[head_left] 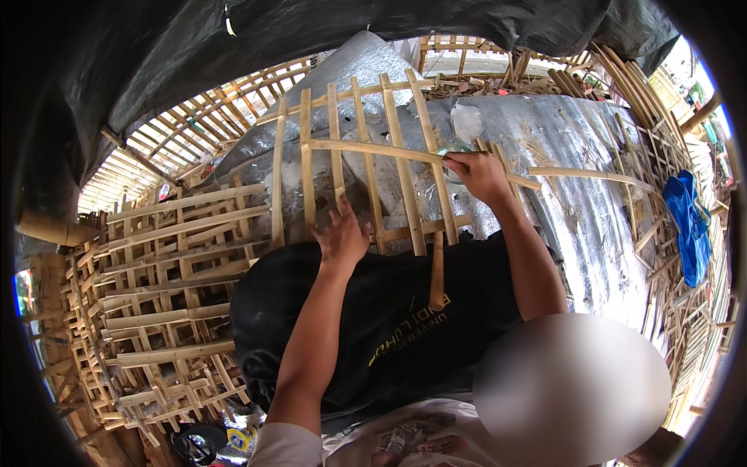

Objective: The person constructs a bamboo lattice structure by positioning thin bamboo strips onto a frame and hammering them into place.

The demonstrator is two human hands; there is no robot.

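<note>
A bamboo lattice frame [369, 167] of several upright slats joined by crosspieces lies in front of me, its near end against the black cloth [342, 311] over my lap. My right hand [476, 173] is closed round the right end of a thin bamboo strip [373, 149] that lies across the slats. Fingers apart, my left hand [342, 236] rests at the near part of the slats, its fingertips touching one. Beside the right fingers a clear greenish round object [451, 149] shows in part. A rounded wooden stick [437, 280] juts from under the frame onto the cloth.
Finished-looking bamboo lattices [171, 303] are stacked at my left. Silvery sheeting [587, 202] covers the ground, with a loose bamboo strip [591, 173] on it. A blue bag [686, 226] hangs at the right among bamboo strips. Black tarp [194, 54] hangs overhead.
</note>
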